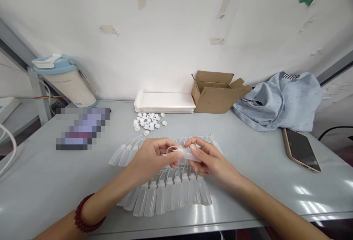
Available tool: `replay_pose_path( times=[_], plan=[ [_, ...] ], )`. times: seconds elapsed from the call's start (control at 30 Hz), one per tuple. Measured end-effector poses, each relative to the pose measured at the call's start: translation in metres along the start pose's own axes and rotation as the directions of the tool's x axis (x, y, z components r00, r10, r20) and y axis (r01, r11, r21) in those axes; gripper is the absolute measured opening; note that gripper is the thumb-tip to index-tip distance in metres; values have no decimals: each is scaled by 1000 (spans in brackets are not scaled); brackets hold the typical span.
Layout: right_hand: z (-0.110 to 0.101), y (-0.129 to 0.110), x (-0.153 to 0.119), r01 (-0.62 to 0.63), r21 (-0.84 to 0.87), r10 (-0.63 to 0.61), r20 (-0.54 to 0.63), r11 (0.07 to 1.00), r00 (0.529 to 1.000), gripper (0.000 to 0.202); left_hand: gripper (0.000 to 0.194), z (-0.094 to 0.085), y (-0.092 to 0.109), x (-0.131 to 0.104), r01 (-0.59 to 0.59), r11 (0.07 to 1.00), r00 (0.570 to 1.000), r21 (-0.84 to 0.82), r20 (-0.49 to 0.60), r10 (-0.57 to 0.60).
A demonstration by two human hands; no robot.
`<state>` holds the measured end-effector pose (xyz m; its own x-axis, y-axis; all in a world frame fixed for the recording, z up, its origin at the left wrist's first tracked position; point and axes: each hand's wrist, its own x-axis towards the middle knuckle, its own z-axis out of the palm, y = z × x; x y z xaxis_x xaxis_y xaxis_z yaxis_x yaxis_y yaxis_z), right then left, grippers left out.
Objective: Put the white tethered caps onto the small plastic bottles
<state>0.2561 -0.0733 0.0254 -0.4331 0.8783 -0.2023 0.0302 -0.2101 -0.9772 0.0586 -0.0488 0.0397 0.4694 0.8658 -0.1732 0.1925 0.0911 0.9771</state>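
Between my two hands is a small translucent plastic bottle [191, 154], held nearly level above the table. My left hand [162, 152] pinches its white neck end, where a thin strap loops up. My right hand [208, 155] grips the bottle's body. Below my hands lies a row of similar squeeze bottles [161, 197] with strapped tops, side by side. Another row of bottles [125, 155] lies behind, partly hidden by my hands. Beyond them sits a loose pile of small white caps [149, 120].
At the back stand a stack of white padded envelopes [165, 102] and an open cardboard box [215, 96]. A blue cloth bag [281, 102] and a phone [302, 150] lie at right. A tumbler [68, 82] and a pixelated device [84, 128] are at left.
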Motion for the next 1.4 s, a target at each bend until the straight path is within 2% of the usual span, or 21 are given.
replay_pose_path(
  times=[0.07, 0.13, 0.2, 0.23, 0.27, 0.3, 0.4, 0.5, 0.57, 0.63, 0.73, 0.8, 0.87, 0.97, 1.1, 1.13, 1.2, 1.27, 1.3, 1.33, 1.4],
  plan=[
    [1, 4, -1, 225, -325, -264, -83, 919, 961, 22, 16, -1, -1, 1, 24, 998, 1000, -61, -9, -25],
    [2, 8, -1, 404, -574, -522, -47, 712, 852, 20, 17, -3, -1, 1, 24, 994, 1000, -110, 2, -24],
    [2, 11, -2, 492, -661, -649, 9, 567, 760, 23, 16, -4, 0, 0, 6, 993, 1000, -119, 15, -5],
    [2, 12, -2, 500, -661, -661, 8, 560, 750, 23, 15, -3, 0, 0, -7, 994, 1000, -112, 9, 8],
    [1, 11, -2, 484, -638, -637, -14, 600, 771, 22, 14, -3, 1, -1, -22, 995, 1000, -100, -2, 22],
    [1, 10, -2, 445, -586, -575, -43, 677, 817, 21, 13, -1, 2, -2, -37, 996, 999, -83, -14, 36],
    [0, 4, -1, 244, -274, -272, -70, 930, 960, 25, 12, 3, 3, -4, -87, 996, 995, -29, -47, 85],
    [0, 2, 0, 127, -49, -129, -33, 991, 991, 29, 11, 5, 1, -5, -118, 993, 991, -2, -70, 118],
    [2, 3, -1, 176, -132, -186, -68, 976, 980, 26, 11, 5, 0, -6, -109, 994, 992, -11, -60, 108],
    [3, 6, -2, 331, -367, -394, -111, 869, 912, 21, 13, 4, -1, -6, -80, 997, 996, 5, -47, 80],
    [4, 12, -2, 545, -665, -731, -2, 511, 683, 28, 23, 2, -1, -4, -39, 997, 998, 68, -36, 42],
    [3, 14, 0, 588, -735, -812, 87, 339, 577, 34, 30, 1, -1, -3, -14, 999, 1000, 46, 9, 14],
    [2, 16, 2, 587, -769, -838, 129, 253, 530, 36, 37, 0, 0, -1, 27, 1000, 995, -12, 92, -26],
    [0, 16, 2, 583, -786, -850, 155, 203, 504, 37, 44, 1, 2, -2, 45, 999, 986, -19, 164, -42],
    [-1, 14, -1, 613, -745, -828, 152, 263, 540, 28, 45, 6, 2, -7, -68, 989, 992, 135, 114, 53],
    [0, 14, -2, 605, -726, -807, 119, 326, 578, 25, 43, 7, 1, -8, -117, 973, 990, 197, 96, 100],
    [1, 12, -4, 542, -649, -710, 5, 533, 704, 21, 34, 9, -3, -10, -258, 902, 965, 346, 52, 256],
    [2, 9, -5, 420, -489, -525, -92, 764, 846, 23, 20, 10, -8, -9, -404, 775, 895, 485, 37, 444],
    [3, 8, -6, 355, -401, -430, -112, 845, 896, 25, 15, 9, -10, -9, -458, 714, 855, 530, 44, 516],
    [3, 7, -5, 304, -329, -358, -117, 894, 926, 27, 13, 9, -12, -8, -491, 671, 827, 556, 54, 560],
    [4, 4, -5, 262, -282, -304, -118, 923, 945, 28, 13, 8, -12, -7, -490, 663, 826, 566, 58, 561]
  ],
)
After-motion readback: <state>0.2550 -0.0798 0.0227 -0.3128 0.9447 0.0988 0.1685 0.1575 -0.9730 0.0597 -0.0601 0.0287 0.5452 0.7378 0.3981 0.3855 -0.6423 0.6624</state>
